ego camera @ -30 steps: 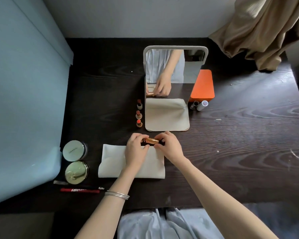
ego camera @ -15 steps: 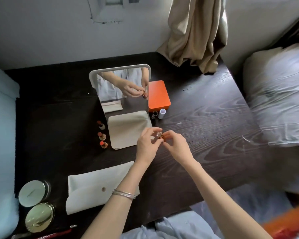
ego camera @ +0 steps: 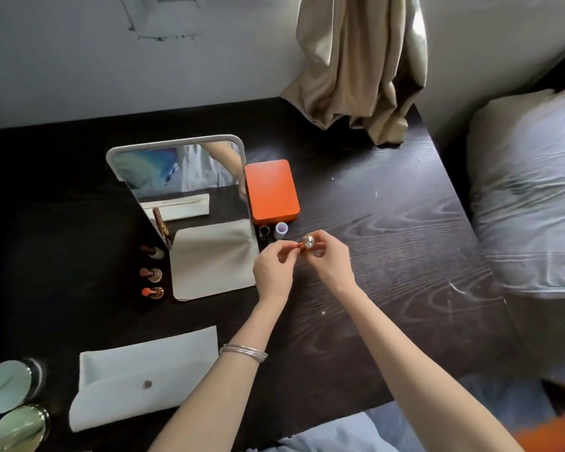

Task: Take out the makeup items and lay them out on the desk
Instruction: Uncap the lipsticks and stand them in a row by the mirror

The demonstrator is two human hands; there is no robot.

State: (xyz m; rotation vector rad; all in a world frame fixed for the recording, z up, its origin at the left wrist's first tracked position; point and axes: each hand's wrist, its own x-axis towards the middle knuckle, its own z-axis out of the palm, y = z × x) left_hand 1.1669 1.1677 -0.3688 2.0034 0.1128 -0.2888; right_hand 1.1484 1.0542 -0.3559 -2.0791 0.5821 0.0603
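Both hands were up over the bench [ego camera: 388,256], just right of the mirror [ego camera: 180,177]. The left hand [ego camera: 273,272] pinched one end of a small gold lipstick [ego camera: 307,242], and the right hand [ego camera: 331,261] pinched the other end, fingers curled round it, the shiny cap facing the camera. Two silver bangles [ego camera: 243,352] sat on the left wrist.

Just off the mirror's right corner, beside the hands, stood a dark little tube [ego camera: 264,230] and a pale lilac cap [ego camera: 281,230], and behind those lay an orange box [ego camera: 271,190] flat on the bench. In front of the mirror lay its cream cloth base [ego camera: 212,259]. Left of the mirror's base, three open lipsticks [ego camera: 152,275] stood in a row. Well in front of the mirror lay a white pouch [ego camera: 144,376] with a snap button, and further left of that two round compacts [ego camera: 10,402], one pale green, one gold. Behind the mirror to the right a beige curtain [ego camera: 362,66] hung down onto the bench.
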